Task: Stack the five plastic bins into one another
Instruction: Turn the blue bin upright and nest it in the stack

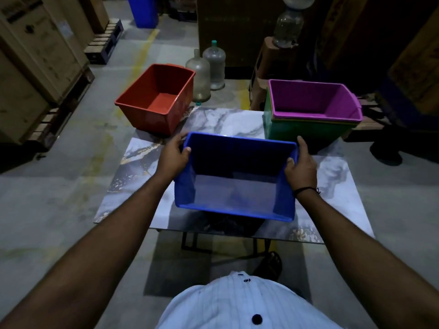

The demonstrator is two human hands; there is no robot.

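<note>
I hold a blue bin [235,195] over the middle of the marble-patterned table [228,122]. My left hand [174,154] grips its left rim and my right hand [300,166] grips its right rim. The bin is raised and tilted toward me, casting a shadow beneath. A red bin [156,100] stands empty on the table's far left corner. At the far right, a purple bin [316,100] sits nested in a green bin [304,132], with a thin yellowish rim showing between them.
Two large clear water jugs [206,74] stand on the floor behind the table. Cardboard boxes and pallets [35,67] line the left side. A blue drum [143,10] is far back. A sandalled foot [269,265] is under the table's near edge.
</note>
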